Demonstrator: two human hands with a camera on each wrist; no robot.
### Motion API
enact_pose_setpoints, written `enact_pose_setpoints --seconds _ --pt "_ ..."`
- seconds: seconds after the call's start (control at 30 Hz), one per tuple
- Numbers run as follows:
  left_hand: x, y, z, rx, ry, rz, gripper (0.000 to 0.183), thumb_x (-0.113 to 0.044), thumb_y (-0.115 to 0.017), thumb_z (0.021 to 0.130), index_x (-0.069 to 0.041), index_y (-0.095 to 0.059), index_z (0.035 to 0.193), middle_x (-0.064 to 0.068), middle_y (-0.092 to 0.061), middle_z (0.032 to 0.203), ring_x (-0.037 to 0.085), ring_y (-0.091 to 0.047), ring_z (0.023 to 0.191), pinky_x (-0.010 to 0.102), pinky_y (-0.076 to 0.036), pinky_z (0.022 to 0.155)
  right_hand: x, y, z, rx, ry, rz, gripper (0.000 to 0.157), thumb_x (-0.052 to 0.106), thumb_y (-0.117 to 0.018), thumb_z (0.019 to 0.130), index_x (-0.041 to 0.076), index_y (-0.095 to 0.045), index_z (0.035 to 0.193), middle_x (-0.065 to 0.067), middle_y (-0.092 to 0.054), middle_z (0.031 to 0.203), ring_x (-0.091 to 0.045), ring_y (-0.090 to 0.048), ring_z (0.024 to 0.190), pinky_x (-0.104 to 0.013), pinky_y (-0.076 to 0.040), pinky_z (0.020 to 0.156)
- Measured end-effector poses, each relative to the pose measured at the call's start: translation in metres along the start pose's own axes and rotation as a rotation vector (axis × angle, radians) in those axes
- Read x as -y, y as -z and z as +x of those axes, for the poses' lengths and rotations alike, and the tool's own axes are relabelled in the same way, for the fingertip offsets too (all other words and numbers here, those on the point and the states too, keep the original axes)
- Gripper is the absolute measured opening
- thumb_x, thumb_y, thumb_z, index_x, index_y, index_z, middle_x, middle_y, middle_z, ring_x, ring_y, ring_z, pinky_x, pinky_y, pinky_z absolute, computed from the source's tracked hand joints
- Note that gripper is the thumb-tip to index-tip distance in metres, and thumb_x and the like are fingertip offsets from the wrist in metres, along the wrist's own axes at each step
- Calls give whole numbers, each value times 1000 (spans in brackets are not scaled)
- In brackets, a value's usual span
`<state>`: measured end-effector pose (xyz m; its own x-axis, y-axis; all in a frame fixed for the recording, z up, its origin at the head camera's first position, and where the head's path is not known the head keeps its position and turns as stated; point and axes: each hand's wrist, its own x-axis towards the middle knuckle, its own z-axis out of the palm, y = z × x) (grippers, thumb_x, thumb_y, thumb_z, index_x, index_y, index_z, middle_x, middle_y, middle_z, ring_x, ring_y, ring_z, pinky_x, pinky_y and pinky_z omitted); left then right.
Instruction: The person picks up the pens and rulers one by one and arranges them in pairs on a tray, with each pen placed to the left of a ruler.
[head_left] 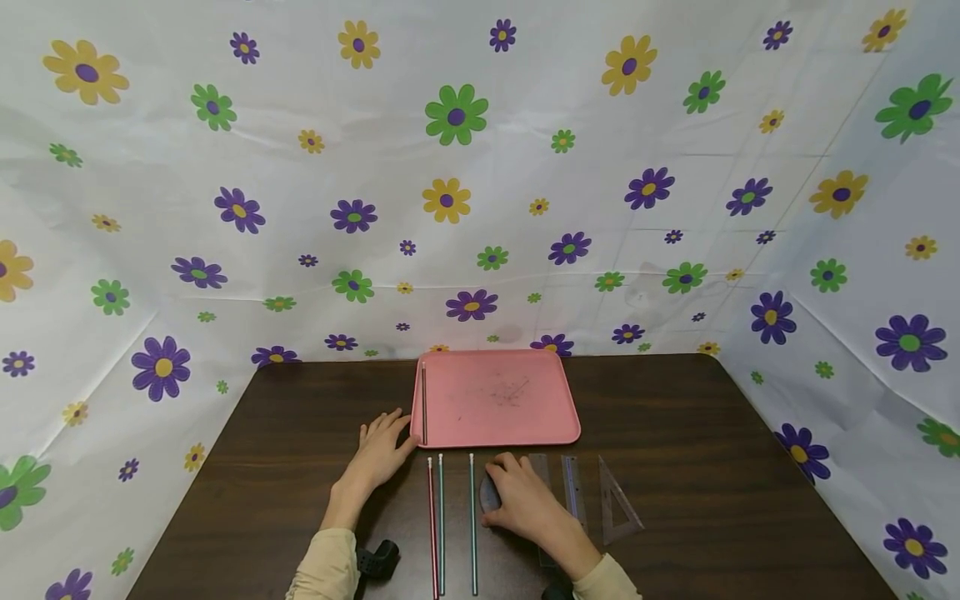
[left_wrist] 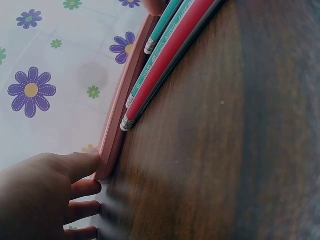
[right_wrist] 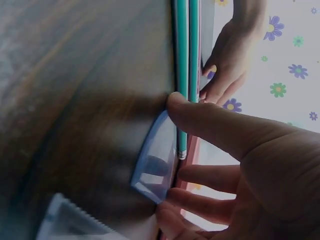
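Note:
My left hand (head_left: 375,454) is at the near left corner of a pink tray (head_left: 517,425), its thumb touching the rim and its other fingers spread along the outer side. A dark pencil (head_left: 424,408) lies inside along the tray's left edge. My right hand (head_left: 528,500) grips a clear bluish protractor (right_wrist: 152,160) between thumb and fingertips, low over the table in front of the tray. Left of it, two teal pencils (head_left: 473,525) and a red pencil (head_left: 432,525) lie side by side, eraser ends toward the tray.
Right of the protractor lie a clear ruler (head_left: 538,467), a second ruler (head_left: 572,483) with a bluish-purple strip, and a clear set square (head_left: 618,517). Everything stands on a dark wooden table (head_left: 712,467), with a flowered sheet (head_left: 525,208) behind and at the sides.

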<state>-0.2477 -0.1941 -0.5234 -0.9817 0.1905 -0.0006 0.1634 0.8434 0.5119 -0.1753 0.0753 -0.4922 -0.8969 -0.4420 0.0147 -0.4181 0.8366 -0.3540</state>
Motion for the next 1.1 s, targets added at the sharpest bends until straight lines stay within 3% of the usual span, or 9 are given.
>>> enact_pose_setpoints --seconds 0.3,0.5,0.83,1.1 --pt "-1 0 1 -1 3 -15 53 -36 -56 100 -5 -52 143 22 -39 155 48 -28 146 74 -12 113 5 6 5 35 -41 39 71 27 -92 66 2 -62 127 -17 -55 124 -32 -52 101 -41 -53 77" --pt "-1 0 1 8 8 -3 52 -37 -55 101 -6 -52 143 22 -39 155 48 -28 146 74 -12 113 6 8 6 54 -79 93 82 24 -94 63 1 -57 133 -19 -53 124 -32 -52 105 -43 -53 79" --pt "-2 -1 1 -4 8 -6 52 -37 -55 100 -6 -53 143 21 -39 155 48 -28 146 74 -12 114 6 9 6 43 -93 65 84 24 -97 58 1 -59 129 -19 -54 116 -30 -52 100 -41 -52 72" --pt "-1 -1 -1 -10 5 -6 52 -37 -56 100 -6 -53 142 22 -39 155 48 -28 145 74 -13 113 0 12 13 119 -111 125 86 24 -98 57 6 -56 130 -15 -48 112 -29 -51 98 -39 -49 67"
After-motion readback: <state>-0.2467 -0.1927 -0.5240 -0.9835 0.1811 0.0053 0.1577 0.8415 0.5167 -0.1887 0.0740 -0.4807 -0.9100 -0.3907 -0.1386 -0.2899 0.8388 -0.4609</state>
